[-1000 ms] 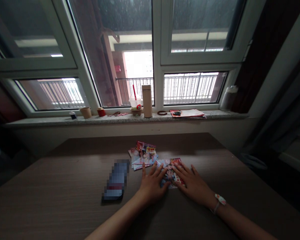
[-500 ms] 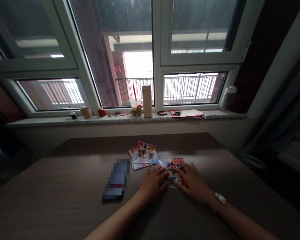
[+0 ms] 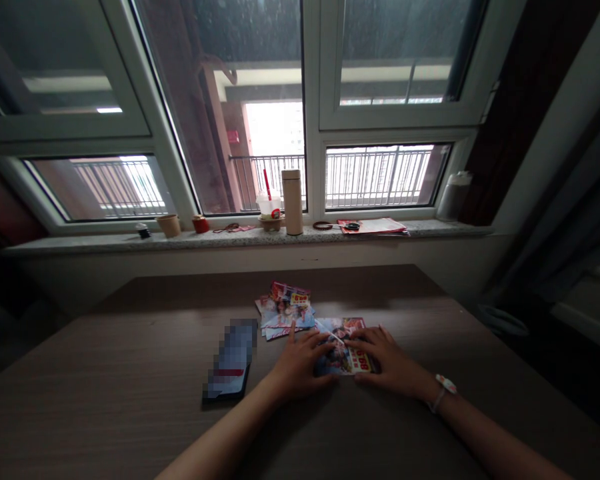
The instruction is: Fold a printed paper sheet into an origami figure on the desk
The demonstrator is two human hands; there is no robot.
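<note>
A colourful printed leaflet (image 3: 344, 352) lies on the brown wooden table (image 3: 130, 413), partly folded with a raised crease. My left hand (image 3: 300, 360) presses on its left side, fingers spread and flat. My right hand (image 3: 385, 357) rests on its right edge, fingers curled over the paper; a watch sits on that wrist. Just behind lies a small pile of similar leaflets (image 3: 285, 310).
A dark phone (image 3: 230, 360) lies left of my hands. On the stone windowsill (image 3: 105, 241) stand a tall beige flask (image 3: 293, 201), a drink cup with a red straw (image 3: 270, 203), small cups (image 3: 170, 225), scissors and papers (image 3: 375, 227). A dark curtain hangs at right.
Both hands have shifted a little on the leaflet; the right hand slid to its right edge and more of the printed face with red and yellow lettering shows between them.
</note>
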